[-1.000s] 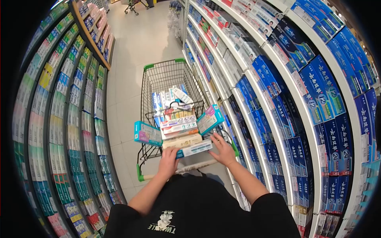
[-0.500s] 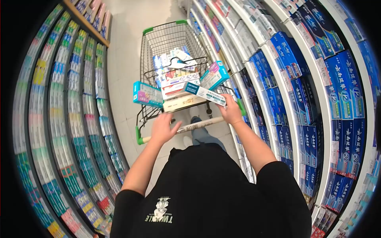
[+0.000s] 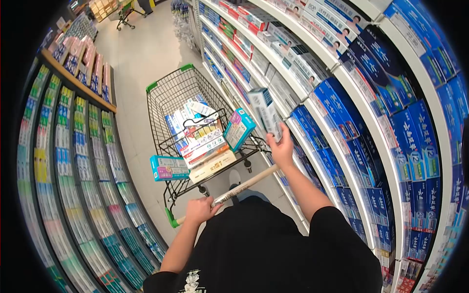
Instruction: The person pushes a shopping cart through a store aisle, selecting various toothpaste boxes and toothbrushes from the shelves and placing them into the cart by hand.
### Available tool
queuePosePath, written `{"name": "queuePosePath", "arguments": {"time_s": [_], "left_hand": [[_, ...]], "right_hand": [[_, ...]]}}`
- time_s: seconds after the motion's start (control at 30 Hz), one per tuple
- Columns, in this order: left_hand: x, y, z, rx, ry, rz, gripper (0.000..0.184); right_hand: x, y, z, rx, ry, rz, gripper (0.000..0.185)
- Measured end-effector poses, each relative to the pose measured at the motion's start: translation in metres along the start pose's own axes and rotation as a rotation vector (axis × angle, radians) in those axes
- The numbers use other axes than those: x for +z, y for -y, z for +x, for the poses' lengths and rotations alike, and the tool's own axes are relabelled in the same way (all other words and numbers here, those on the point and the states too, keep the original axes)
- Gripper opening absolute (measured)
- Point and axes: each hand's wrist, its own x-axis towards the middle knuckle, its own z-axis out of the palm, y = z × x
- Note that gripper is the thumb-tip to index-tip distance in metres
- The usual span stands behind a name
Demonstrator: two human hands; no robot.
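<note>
The right hand (image 3: 280, 147) grips the box (image 3: 265, 111) by its lower end; the box now stands nearly upright just right of centre, where before it slanted across the cart (image 3: 152, 87); the left hand (image 3: 199, 210), loose earlier, now curls round the handle (image 3: 255, 181), lower centre; the cart appears farther left.

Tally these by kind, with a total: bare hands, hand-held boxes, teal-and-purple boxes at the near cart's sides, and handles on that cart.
Hands: 2 (left hand on the cart handle, right hand)
Hand-held boxes: 1 (white box)
Teal-and-purple boxes: 2 (left box, right box)
Handles: 1 (cart handle)
Total: 6
</note>
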Motion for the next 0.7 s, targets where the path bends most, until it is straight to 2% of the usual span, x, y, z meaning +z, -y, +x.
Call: {"name": "queuePosePath", "arguments": {"time_s": [0.1,0.13,0.2,0.3,0.4,0.57,0.7], "left_hand": [[0.002,0.024,0.015,0.006,-0.053,0.019,0.053],[-0.001,0.032,0.024,0.009,-0.064,0.032,0.053],[-0.007,0.045,0.036,0.008,-0.083,0.056,0.053],[-0.013,0.071,0.056,0.003,-0.093,0.057,0.052],[-0.024,0.088,0.075,-0.012,-0.086,0.058,0.051],[-0.033,0.116,0.103,-0.046,-0.100,0.071,0.051],[-0.041,0.132,0.120,-0.057,-0.124,0.037,0.051]], "right_hand": [[-0.005,0.082,0.083,-0.097,-0.030,-0.221,0.056],[-0.008,0.096,0.112,-0.146,-0.010,-0.338,0.054],[-0.004,0.109,0.166,-0.447,-0.097,-0.616,0.054],[0.003,0.129,0.235,-0.519,-0.044,-0.833,0.051],[0.017,0.145,0.282,-0.355,-0.035,-0.950,0.048],[0.034,0.149,0.333,-0.256,-0.024,-1.139,0.043],[0.042,0.144,0.350,-0.203,-0.028,-1.146,0.042]]}}
